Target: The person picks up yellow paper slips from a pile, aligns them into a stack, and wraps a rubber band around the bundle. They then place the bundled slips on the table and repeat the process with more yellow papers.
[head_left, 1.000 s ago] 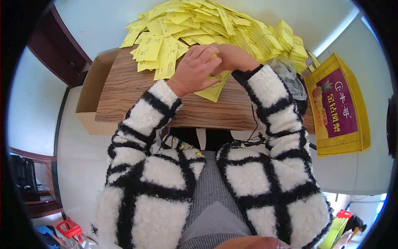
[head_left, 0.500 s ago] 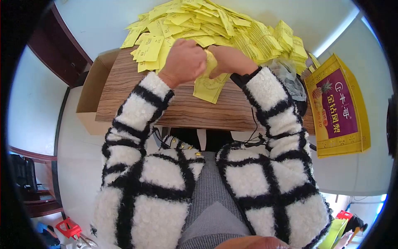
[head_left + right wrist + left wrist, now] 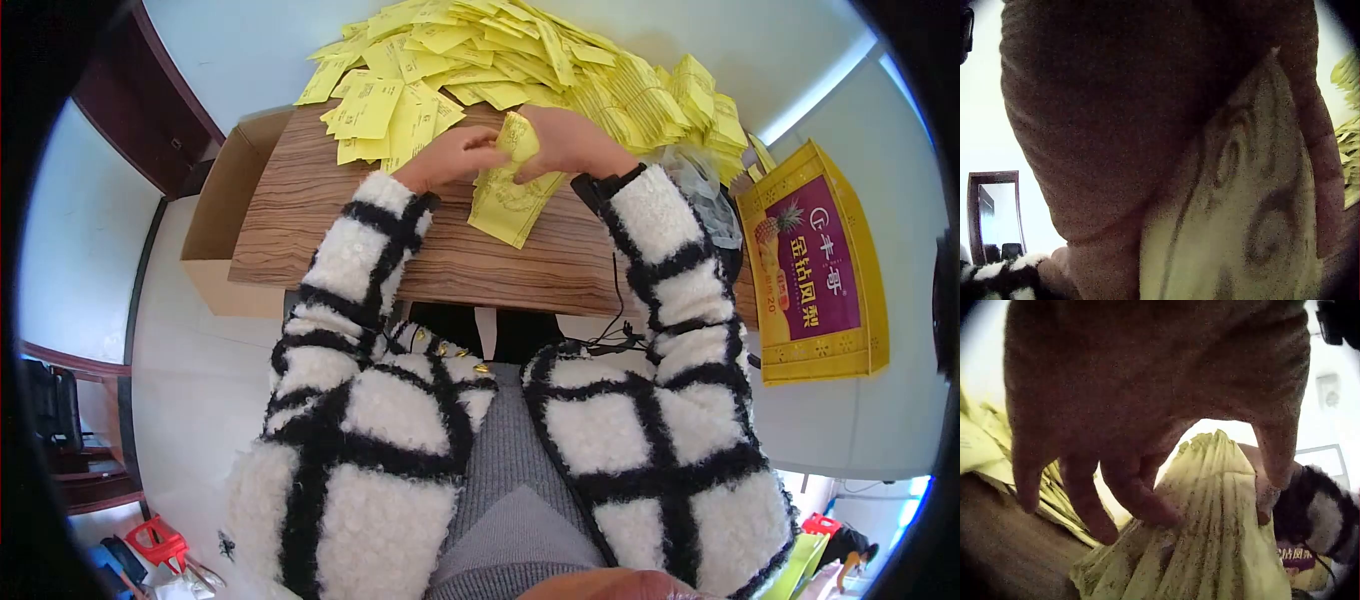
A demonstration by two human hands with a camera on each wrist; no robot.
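A wood-grain table (image 3: 330,230) carries everything here, with an open cardboard box (image 3: 225,215) standing against its left edge and a yellow and purple carton printed with a pineapple (image 3: 815,265) lying off its right side. Across the far part of the table spreads a big loose heap of yellow paper packets (image 3: 520,50), some flat and overlapping, others stacked in tighter bundles toward the right, next to a crumpled clear plastic bag (image 3: 700,185). The person's arms, in fuzzy white sleeves (image 3: 350,260) crossed with black lines, reach in from the near edge and meet just in front of the heap. Between the hands is a small bunch of yellow packets (image 3: 510,195), its lower end fanned out on the wood and its upper end gathered and raised. The right hand (image 3: 565,140) is clenched around that gathered top, fingers wrapped over it; the right wrist view shows printed yellow paper pressed against the palm. The left hand (image 3: 450,158) meets the same bunch from the other side, and the left wrist view shows its fingertips (image 3: 1147,506) curled onto the pleated yellow paper, pinching it against the thumb.
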